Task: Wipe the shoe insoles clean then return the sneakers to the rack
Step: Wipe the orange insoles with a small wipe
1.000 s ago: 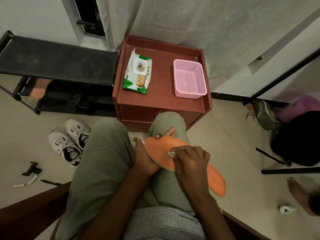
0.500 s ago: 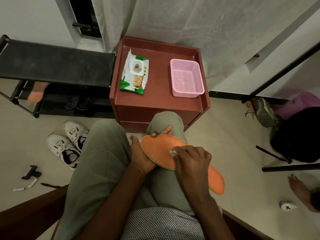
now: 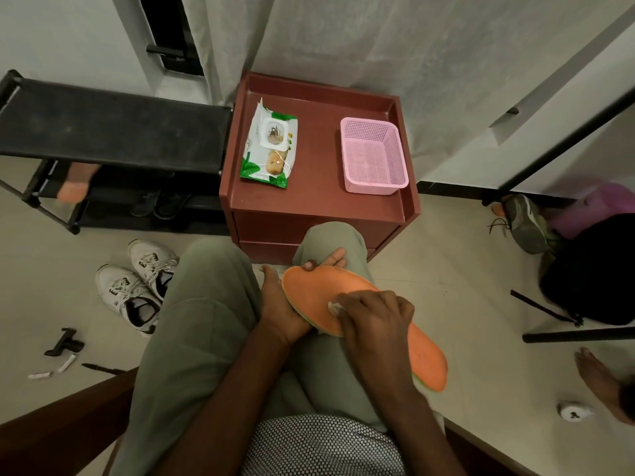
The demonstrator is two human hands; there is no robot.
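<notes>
The left hand (image 3: 280, 310) grips the orange insole (image 3: 360, 321) from below on the lap, to keep it steady, while the right hand (image 3: 372, 321) presses a white wipe (image 3: 334, 308) on it; the sneakers (image 3: 137, 283) wait on the floor, left.

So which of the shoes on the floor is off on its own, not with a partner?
The dark grey-green sneaker by the black bag; the two white sneakers lie paired beside the shoe rack.

The right hand (image 3: 372, 317) covers the middle of the insole (image 3: 311, 293) and nearly all of the wipe (image 3: 334, 307). Shoes under the rack (image 3: 113, 128) sit in shadow, indistinct. The frame's right edge crops a bare foot (image 3: 599, 381).
</notes>
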